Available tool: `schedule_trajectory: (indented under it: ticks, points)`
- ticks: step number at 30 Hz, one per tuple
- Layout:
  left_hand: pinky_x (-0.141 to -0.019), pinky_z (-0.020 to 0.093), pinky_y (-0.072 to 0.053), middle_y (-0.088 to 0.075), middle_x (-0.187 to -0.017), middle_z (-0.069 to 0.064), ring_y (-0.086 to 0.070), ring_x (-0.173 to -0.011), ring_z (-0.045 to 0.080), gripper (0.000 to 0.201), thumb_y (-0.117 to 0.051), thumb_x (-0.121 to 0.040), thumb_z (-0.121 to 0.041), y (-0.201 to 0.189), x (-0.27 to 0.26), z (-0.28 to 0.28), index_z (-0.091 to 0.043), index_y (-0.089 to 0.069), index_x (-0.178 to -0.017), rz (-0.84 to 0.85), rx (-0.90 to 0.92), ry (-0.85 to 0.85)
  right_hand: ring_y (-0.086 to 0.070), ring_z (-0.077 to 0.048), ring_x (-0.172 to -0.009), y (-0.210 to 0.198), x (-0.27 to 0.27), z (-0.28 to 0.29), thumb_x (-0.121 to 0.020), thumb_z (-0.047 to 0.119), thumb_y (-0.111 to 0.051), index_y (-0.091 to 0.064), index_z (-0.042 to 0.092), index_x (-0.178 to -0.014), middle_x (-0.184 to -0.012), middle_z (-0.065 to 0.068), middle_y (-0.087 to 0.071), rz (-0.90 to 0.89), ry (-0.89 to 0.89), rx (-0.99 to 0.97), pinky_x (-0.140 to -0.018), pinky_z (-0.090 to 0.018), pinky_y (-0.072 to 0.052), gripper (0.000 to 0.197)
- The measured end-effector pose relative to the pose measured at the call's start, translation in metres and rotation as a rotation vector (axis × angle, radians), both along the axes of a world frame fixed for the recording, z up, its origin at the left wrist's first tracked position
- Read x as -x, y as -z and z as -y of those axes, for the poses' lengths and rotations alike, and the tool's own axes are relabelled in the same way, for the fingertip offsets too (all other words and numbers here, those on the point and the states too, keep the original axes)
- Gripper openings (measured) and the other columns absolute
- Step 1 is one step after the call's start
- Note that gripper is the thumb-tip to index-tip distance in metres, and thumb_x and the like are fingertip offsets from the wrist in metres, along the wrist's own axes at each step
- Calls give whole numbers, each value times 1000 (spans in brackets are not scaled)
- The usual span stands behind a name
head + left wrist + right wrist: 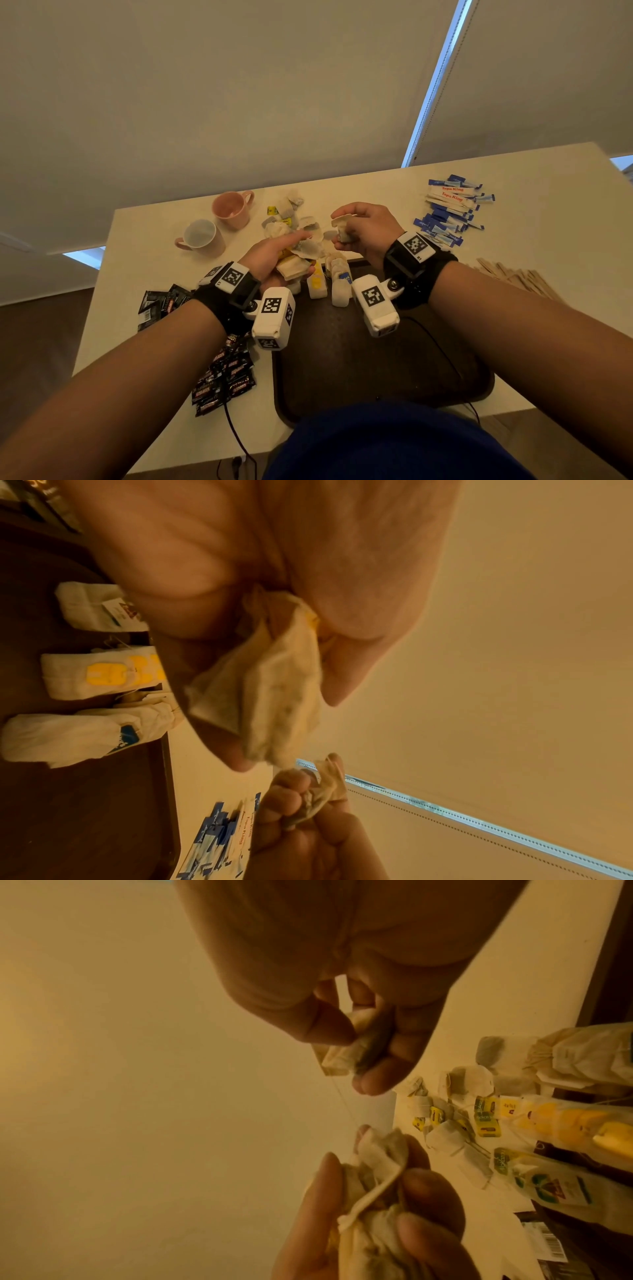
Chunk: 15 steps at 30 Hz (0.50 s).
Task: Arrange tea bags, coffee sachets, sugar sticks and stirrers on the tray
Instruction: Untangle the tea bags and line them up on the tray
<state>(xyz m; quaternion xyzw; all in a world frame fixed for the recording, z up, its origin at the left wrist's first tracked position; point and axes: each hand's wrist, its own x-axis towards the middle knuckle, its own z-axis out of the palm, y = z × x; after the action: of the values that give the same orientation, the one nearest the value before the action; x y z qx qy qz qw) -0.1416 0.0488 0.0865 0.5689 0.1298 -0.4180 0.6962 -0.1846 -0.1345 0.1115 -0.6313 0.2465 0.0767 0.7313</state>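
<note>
We see a bunch of tea bags (294, 265) gripped in the left hand (274, 255) above the dark tray's (359, 359) far edge. Our right hand (364, 224) pinches one tea bag (342, 226) beside it. Sugar sticks (452, 209) lie right, coffee sachets (222, 373) left.

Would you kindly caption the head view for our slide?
Both hands, left hand and right hand, hold tea bags above the dark tray.

tea bags (337, 284) lined on tray (376, 359)
</note>
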Motion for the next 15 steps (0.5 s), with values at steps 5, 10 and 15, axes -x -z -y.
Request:
schedule_trajectory:
  ticks: [5,10,15]
  points:
    - [-75,34,-51,-68,-97,14,-69,-70,25,26,-64,-90,-28,3,-1,-1,-15,-65,-113,2,-37,-7,-62,-37,-85,-4,0,3,-89,-12,-36,-63,-2,-98,-87,-16,-57,-5,54,-128,-63,-32,-55,30]
    - [-79,35,-49,-71,-98,16,-69,-74,26,27,-68,-89,-28,6,-2,0,-14,-67,-112,27,-65,21,-62,-28,-73,-3,1,2,-88,-13,-38,-64,-3,-100,-89,-17,-59,-13,13,-139,-62,-31,-54,30]
    - [-61,31,-58,-69,-96,18,-68,-74,25,33,-70,-89,-30,2,0,4,-7,-64,-113,60,-73,75,-67,-22,-72,7,-2,0,-87,-10,-50,-68,4,-103,-91,-15,-67,1,-110,-18,-61,-28,-55,28]
